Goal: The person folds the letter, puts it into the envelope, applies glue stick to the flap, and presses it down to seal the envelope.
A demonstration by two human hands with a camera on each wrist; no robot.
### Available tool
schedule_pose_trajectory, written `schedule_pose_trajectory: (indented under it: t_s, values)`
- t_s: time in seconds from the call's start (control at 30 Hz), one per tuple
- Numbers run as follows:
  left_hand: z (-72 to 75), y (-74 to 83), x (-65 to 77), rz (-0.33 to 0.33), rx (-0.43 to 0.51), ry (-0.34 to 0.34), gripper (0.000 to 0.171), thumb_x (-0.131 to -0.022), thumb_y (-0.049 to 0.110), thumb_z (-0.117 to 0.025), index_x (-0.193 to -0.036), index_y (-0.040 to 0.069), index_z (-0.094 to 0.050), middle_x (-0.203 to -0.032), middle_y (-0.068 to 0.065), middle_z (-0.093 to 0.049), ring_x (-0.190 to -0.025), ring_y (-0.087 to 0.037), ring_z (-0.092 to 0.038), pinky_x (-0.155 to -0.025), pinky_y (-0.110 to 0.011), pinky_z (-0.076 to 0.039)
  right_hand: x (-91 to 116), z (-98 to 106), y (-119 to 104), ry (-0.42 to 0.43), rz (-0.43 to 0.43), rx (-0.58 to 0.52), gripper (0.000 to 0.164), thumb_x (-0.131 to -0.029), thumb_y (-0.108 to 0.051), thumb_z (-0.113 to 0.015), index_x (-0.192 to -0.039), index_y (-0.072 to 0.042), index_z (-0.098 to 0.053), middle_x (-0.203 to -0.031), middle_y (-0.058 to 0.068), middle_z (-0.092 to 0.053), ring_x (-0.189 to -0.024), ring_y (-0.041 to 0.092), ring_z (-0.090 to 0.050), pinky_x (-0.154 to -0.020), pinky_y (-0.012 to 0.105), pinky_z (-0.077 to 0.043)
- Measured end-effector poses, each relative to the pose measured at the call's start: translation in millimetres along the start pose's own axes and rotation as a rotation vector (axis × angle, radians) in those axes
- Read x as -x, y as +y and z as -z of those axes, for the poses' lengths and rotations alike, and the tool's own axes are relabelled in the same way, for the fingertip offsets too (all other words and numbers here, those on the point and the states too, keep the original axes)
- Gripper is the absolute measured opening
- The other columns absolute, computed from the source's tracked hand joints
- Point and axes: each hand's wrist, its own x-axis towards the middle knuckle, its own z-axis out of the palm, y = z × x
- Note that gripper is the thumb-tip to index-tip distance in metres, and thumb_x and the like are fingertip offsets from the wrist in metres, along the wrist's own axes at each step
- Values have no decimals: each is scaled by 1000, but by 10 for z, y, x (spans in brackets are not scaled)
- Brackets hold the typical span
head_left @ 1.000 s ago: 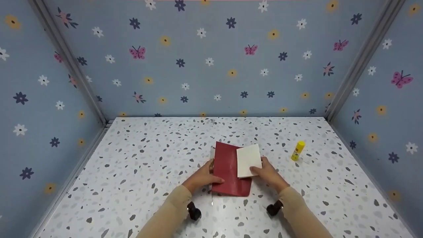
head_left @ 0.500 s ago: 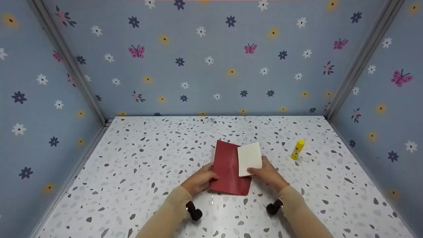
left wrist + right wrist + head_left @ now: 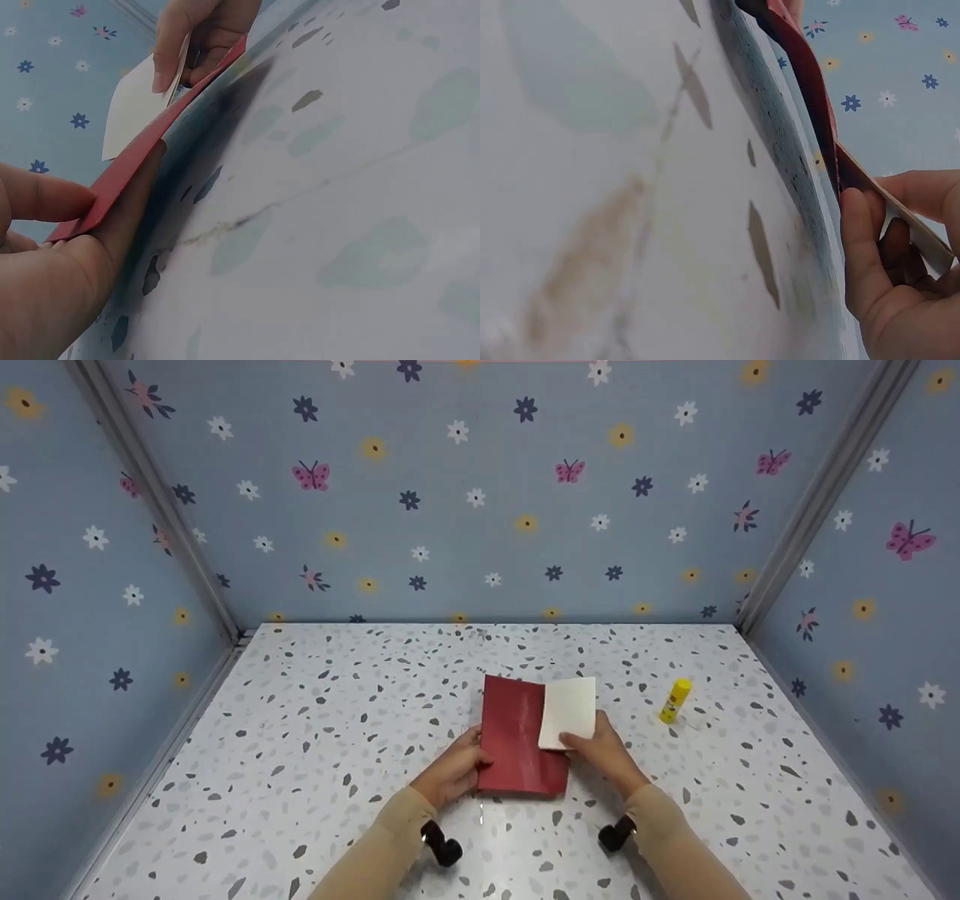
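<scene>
A red sheet (image 3: 514, 735), creased down its middle, is held above the speckled table. My left hand (image 3: 456, 769) pinches its left edge, thumb on top and fingers beneath, as the left wrist view shows on the red sheet (image 3: 139, 154). Over the sheet's right part lies a smaller cream-white piece of folded paper or card (image 3: 570, 709). My right hand (image 3: 606, 750) grips that white piece by its lower right corner, thumb on its face. In the right wrist view the fingers of the right hand (image 3: 907, 262) are curled behind it, close against the red sheet.
A yellow glue stick (image 3: 675, 701) stands on the table to the right of the right hand. The speckled white table (image 3: 337, 720) is bounded by blue floral walls (image 3: 450, 510) at the back and sides. Black wrist cameras sit on both sleeves.
The white piece has turned a little more upright and shifted slightly away from me with the right hand. The red sheet has straightened and lifted at its near edge; the left hand's thumb has slid outward.
</scene>
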Motion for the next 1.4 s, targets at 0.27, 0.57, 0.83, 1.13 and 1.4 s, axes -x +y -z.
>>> schedule_pose_trajectory:
  t_s: [0.27, 0.57, 0.83, 1.13, 1.4]
  values:
    - [-27, 40, -14, -25, 22, -2, 73, -83, -18, -42, -151, 2, -25, -116, -17, -58, -99, -26, -62, -86, -42, -55, -2, 3, -28, 9, 5, 12, 69, -90, -19, -74, -143, 0, -35, -135, 20, -53, -125, 31, -51, -109, 46, -38]
    - [-68, 138, 19, -53, 17, 3, 72, -91, -15, -41, -156, 6, -20, -123, -21, -56, -105, -26, -63, -90, -43, -55, 77, 44, -141, 0, 28, -43, 64, -91, -14, -74, -141, 0, -36, -126, 20, -57, -111, 27, -60, -91, 36, -53]
    - [-130, 210, 33, -104, 28, -28, 66, -94, -14, -41, -154, 5, -22, -117, -19, -60, -100, -22, -65, -88, -39, -56, 134, 116, -286, -19, 59, 10, 65, -89, -14, -77, -140, -2, -40, -123, 19, -59, -98, 25, -66, -78, 36, -58]
    - [-170, 216, 35, -121, 27, -29, 68, -95, -13, -41, -157, 5, -19, -119, -19, -61, -100, -22, -66, -88, -38, -56, 143, 122, -327, -43, 33, -16, 74, -87, -13, -80, -145, -2, -36, -120, 22, -59, -86, 25, -70, -70, 36, -60]
    - [-216, 216, 34, -102, 19, -38, 67, -97, -12, -40, -157, 8, -19, -126, -21, -59, -104, -23, -66, -91, -40, -55, 161, 88, -354, -92, 65, -65, 75, -85, -11, -81, -146, -2, -37, -112, 21, -62, -81, 28, -73, -68, 37, -60]
